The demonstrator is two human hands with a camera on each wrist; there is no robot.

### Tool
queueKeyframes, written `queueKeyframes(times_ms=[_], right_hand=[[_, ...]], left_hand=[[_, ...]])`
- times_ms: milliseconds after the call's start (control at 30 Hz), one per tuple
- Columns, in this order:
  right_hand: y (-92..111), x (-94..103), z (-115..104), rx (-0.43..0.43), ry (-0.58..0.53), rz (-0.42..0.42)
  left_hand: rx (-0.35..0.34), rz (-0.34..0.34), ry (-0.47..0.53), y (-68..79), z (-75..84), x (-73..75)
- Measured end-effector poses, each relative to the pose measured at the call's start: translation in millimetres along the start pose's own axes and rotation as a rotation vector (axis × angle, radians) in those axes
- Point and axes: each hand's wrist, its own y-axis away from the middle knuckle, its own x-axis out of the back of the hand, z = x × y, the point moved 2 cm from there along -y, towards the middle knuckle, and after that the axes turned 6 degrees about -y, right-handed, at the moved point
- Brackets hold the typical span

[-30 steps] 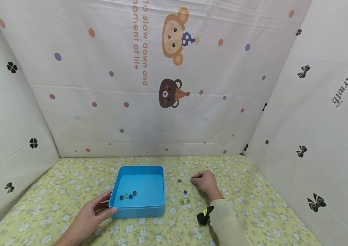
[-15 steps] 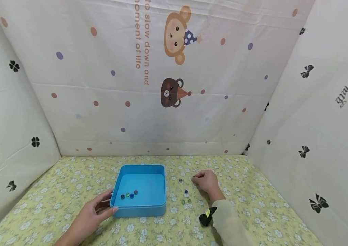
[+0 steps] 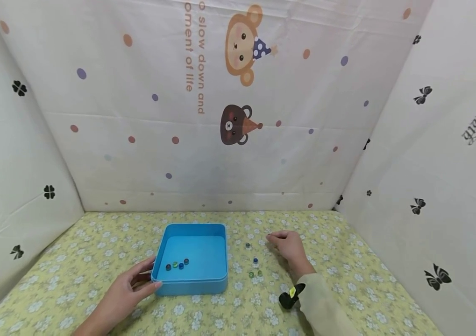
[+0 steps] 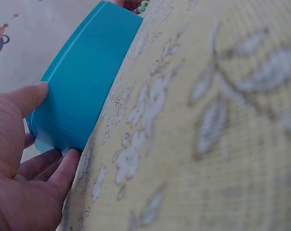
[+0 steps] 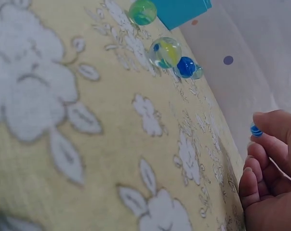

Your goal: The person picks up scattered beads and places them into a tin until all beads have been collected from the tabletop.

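My left hand (image 3: 130, 287) grips the near left corner of a square blue box (image 3: 191, 288), thumb on the near wall and fingers along the left side. In the left wrist view the thumb presses the wall of the box (image 4: 87, 67), fingertips low by the cloth. Inside the box lie several marbles (image 3: 181, 266). My right hand (image 3: 290, 247) pinches a blue striped marble (image 5: 256, 130) between thumb and index finger, a little above the cloth. Left of it several marbles rest on the cloth, among them a blue one (image 3: 255, 260) and a green one (image 5: 143, 12).
A yellow flowered cloth (image 3: 204, 322) covers the table. A black strap with a yellow tag (image 3: 290, 296) sits at the right wrist, beside the pale sleeve (image 3: 322, 303). White printed sheets (image 3: 191, 158) stand at the back and both sides.
My right hand, pinching the marble, has shifted slightly right and away from the loose marbles. The left hand keeps its grip on the box. The head view has shifted slightly.
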Motion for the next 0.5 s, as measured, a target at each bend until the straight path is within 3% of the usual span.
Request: queueKeyframes(times_ms=[500], right_hand=[[19,-5.1,-14,0.067,-0.101,-0.038]], left_hand=[[-0.004,0.006,0.015,-0.5,3.8,0.7]])
